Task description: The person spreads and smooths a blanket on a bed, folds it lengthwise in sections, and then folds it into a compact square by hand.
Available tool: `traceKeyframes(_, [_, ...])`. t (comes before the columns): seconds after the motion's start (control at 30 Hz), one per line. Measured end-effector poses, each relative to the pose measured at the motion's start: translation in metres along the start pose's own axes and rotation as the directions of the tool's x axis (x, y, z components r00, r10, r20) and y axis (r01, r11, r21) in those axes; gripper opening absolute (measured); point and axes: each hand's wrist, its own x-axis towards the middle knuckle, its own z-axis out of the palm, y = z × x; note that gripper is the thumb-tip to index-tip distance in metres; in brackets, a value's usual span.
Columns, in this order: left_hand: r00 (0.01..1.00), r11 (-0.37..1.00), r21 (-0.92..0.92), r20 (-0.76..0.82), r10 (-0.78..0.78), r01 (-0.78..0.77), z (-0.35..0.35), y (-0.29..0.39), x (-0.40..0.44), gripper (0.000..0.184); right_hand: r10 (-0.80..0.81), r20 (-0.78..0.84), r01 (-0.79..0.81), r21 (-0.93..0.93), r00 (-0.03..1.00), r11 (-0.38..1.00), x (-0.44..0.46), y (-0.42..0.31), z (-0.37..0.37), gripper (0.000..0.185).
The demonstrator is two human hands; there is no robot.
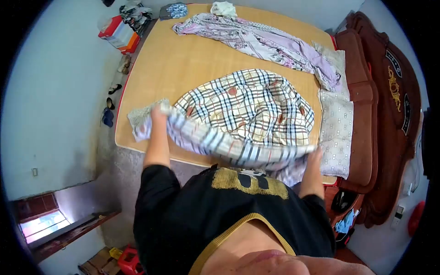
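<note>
A plaid quilt (250, 98) in cream, black and blue, with brownish patches, lies bunched on the bed. Its near edge is raised and stretched between my two hands, blurred by motion, and a pale purple underside shows beneath it. My left hand (160, 109) is closed on the edge at the left, beside a grey patterned cloth (140, 114) on the bed. At the other end, near the pillows, my right hand (314, 155) grips the edge too; its fingers are partly hidden by the fabric.
The bed (183, 59) has a tan mat. A purple floral cover (256, 39) lies along its far side. Pale pillows (337, 119) rest against the dark wooden headboard (389, 101). Shoes (109, 110) and stacked boxes (120, 35) line the left wall. A red stool (130, 260) stands at bottom left.
</note>
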Motion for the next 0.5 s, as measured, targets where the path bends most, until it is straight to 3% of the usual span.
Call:
traceKeyframes(0.03, [0.978,0.755,-0.651,-0.094,-0.186,0.081,0.02,0.056,0.031,0.027,-0.231,0.107,0.245,-0.144,0.967,0.959,0.016,-0.05,0.055,0.059])
traceKeyframes(0.07, [0.981,0.724,-0.689,-0.153,-0.117,-0.021,0.023,0.121,0.071,0.028,-0.544,0.298,0.62,-0.376,0.784,0.688,0.026,-0.12,0.105,0.065])
traceKeyframes(0.1, [0.982,0.767,-0.629,-0.188,0.012,-0.13,0.004,0.19,0.099,0.031,-0.771,0.506,0.797,-0.604,0.387,0.004,0.011,-0.197,0.149,0.073])
traceKeyframes(0.13, [0.966,0.771,-0.589,-0.222,0.132,-0.241,-0.022,0.26,0.124,0.034,-0.794,0.607,0.63,-0.605,-0.031,-0.487,-0.02,-0.274,0.179,0.08])
traceKeyframes(0.17, [0.939,0.764,-0.549,-0.242,0.244,-0.339,-0.055,0.335,0.143,0.037,-0.763,0.609,0.312,-0.697,-0.217,-0.646,0.007,-0.37,0.202,0.075])
traceKeyframes(0.2, [0.9,0.744,-0.506,-0.257,0.352,-0.436,-0.091,0.408,0.153,0.041,-0.693,0.532,0.288,-0.651,-0.487,-0.702,-0.032,-0.441,0.215,0.075])
traceKeyframes(0.23, [0.857,0.716,-0.472,-0.25,0.45,-0.514,-0.126,0.477,0.161,0.045,-0.732,0.456,0.421,-0.61,-0.506,-0.671,-0.069,-0.485,0.219,0.073])
traceKeyframes(0.3, [0.741,0.626,-0.43,-0.182,0.646,-0.651,-0.188,0.582,0.157,0.054,-0.945,0.26,0.862,-0.411,-0.2,-0.296,-0.12,-0.517,0.209,0.069])
traceKeyframes(0.33, [0.633,0.539,-0.449,-0.081,0.769,-0.713,-0.183,0.616,0.12,0.092,-0.965,0.225,0.907,-0.366,-0.132,-0.209,-0.124,-0.528,0.206,0.067])
traceKeyframes(0.4, [0.584,0.494,-0.354,-0.219,0.782,-0.794,-0.131,0.644,-0.004,0.043,-0.975,0.205,0.919,-0.362,-0.086,-0.157,-0.138,-0.533,0.197,0.063])
traceKeyframes(0.43, [0.579,0.488,-0.357,-0.217,0.786,-0.797,-0.126,0.653,-0.008,0.043,-0.977,0.196,0.916,-0.372,-0.08,-0.149,-0.144,-0.539,0.189,0.061])
traceKeyframes(0.5, [0.497,0.377,-0.337,-0.424,0.757,-0.863,-0.126,0.662,-0.019,0.012,-0.981,0.18,0.905,-0.4,-0.079,-0.146,-0.151,-0.549,0.182,0.057])
